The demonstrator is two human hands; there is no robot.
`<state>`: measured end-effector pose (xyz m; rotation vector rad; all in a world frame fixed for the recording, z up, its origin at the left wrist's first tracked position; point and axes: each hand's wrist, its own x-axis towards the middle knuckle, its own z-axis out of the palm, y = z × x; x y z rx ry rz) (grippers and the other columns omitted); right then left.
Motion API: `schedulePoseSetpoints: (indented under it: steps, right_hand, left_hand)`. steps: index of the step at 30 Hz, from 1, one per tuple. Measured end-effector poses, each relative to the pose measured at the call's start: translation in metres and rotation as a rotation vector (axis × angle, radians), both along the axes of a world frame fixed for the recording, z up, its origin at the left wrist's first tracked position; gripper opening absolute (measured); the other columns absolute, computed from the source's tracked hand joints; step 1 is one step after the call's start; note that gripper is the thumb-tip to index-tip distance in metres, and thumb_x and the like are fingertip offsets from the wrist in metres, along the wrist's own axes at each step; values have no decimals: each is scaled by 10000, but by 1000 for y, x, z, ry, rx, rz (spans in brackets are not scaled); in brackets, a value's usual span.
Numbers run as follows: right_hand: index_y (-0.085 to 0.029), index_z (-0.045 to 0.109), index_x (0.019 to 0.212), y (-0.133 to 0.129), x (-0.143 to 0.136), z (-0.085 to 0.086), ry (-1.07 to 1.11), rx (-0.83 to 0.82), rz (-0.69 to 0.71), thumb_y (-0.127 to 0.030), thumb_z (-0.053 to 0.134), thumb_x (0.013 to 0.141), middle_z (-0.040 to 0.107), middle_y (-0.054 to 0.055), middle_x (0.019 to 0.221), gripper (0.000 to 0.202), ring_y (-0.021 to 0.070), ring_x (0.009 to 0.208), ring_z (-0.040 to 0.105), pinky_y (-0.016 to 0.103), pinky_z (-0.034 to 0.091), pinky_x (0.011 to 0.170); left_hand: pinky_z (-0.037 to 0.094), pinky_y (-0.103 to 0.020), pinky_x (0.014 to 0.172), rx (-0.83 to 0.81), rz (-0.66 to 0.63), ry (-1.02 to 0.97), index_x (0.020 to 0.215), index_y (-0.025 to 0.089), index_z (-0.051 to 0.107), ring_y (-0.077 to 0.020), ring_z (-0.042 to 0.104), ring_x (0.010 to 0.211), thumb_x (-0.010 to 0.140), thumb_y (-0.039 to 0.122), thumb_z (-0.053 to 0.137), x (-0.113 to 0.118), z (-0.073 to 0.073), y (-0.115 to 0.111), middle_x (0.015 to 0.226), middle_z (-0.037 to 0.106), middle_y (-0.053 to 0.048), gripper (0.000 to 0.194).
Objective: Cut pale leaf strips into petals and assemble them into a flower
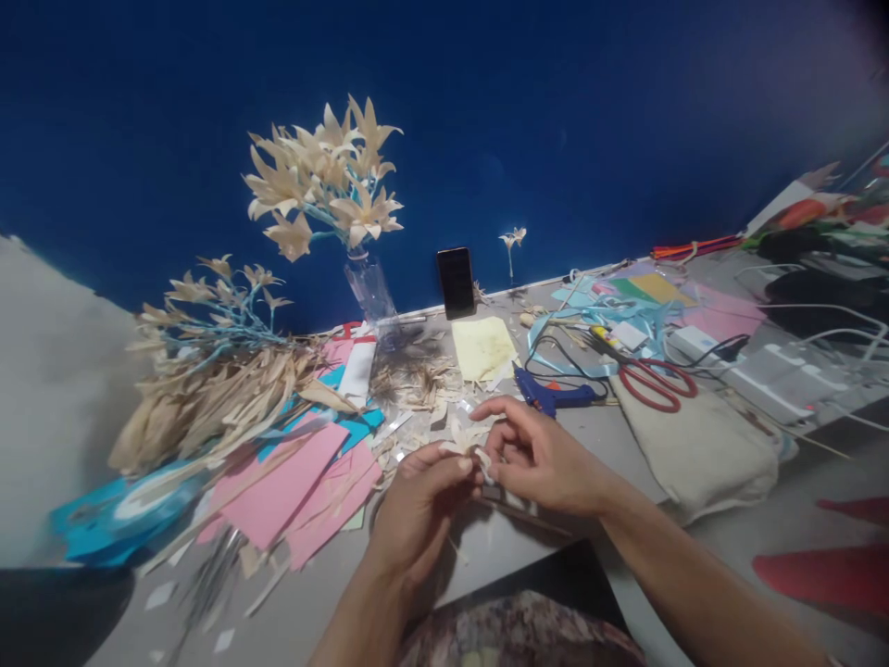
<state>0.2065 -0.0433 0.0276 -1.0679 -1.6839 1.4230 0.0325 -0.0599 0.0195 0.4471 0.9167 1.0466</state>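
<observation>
A small cream flower (pixel 461 439) is pinched between the thumb and fingers of my left hand (pixel 422 496), above the front of the grey table (pixel 479 563). My right hand (pixel 548 459) touches the flower's right side, its thumb near the petals and its index finger raised and bent over them. What the right fingertips hold, if anything, is too small to make out. Just beyond my right hand lies a blue glue gun (pixel 556 394). Dried husk scraps (pixel 420 384) are scattered behind the flower.
Left: pink paper (pixel 278 491), dried husks (pixel 167 417) and flowers with blue stems (pixel 229 320). Behind: a bottle (pixel 371 292) of cream flowers (pixel 333 176), a phone (pixel 457 283), yellow paper (pixel 484 348). Right: red-handled scissors (pixel 657 383), beige cloth (pixel 694 445), a power strip (pixel 782 380) with cables.
</observation>
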Motion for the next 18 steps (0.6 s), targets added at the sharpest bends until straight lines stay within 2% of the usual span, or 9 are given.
schedulePoseSetpoints:
  steps: [3,5,8,10,13,16,18]
  right_hand:
    - [-257,500,1263,2,5,3,-119,70,66,-89,642,775,599,-66,771,535,70,551,413,178,303,497]
    - [-257,517,1263,3,4,2,-136,113,69,-63,624,768,619,-53,817,542,70,571,440,176,331,515]
    - [-231,545,1226,2,0,-2,-70,133,-27,-70,601,786,633,-36,856,472,68,571,443,182,354,532]
    - [-215,564,1184,0,-4,-5,-26,122,-111,-95,605,800,627,-38,822,404,70,566,437,187,353,532]
    - [-210,574,1165,1,-2,-7,-33,114,-107,-129,613,816,643,-34,810,360,87,602,490,193,374,550]
    - [-205,598,1143,7,14,-10,-197,193,-85,-144,577,846,676,-9,833,304,121,656,556,222,422,597]
    - [-191,626,1116,16,31,-15,-442,347,-183,-134,551,851,696,43,938,282,172,785,600,278,462,714]
  left_hand:
    - [508,-213,629,5,-5,50,613,116,718,-117,620,595,551,124,850,0,-1,0,635,708,-46,146]
    - [493,-190,609,10,41,55,619,109,723,-98,599,579,551,125,852,2,-3,1,632,698,-38,146]
    - [480,-176,584,17,103,11,642,106,729,-84,573,573,571,136,850,3,-6,4,650,682,-29,143]
    - [480,-179,574,24,88,-16,655,105,727,-88,567,583,598,138,841,3,-8,5,656,665,-28,131]
    - [486,-187,569,7,46,-43,666,101,721,-97,567,600,632,125,828,2,-10,6,665,642,-29,115]
    - [489,-183,565,-8,53,-66,681,97,719,-92,558,611,666,122,815,-2,-12,9,682,624,-25,101]
    - [491,-177,563,9,88,-55,697,94,722,-88,552,616,694,124,799,-4,-13,14,687,612,-23,83]
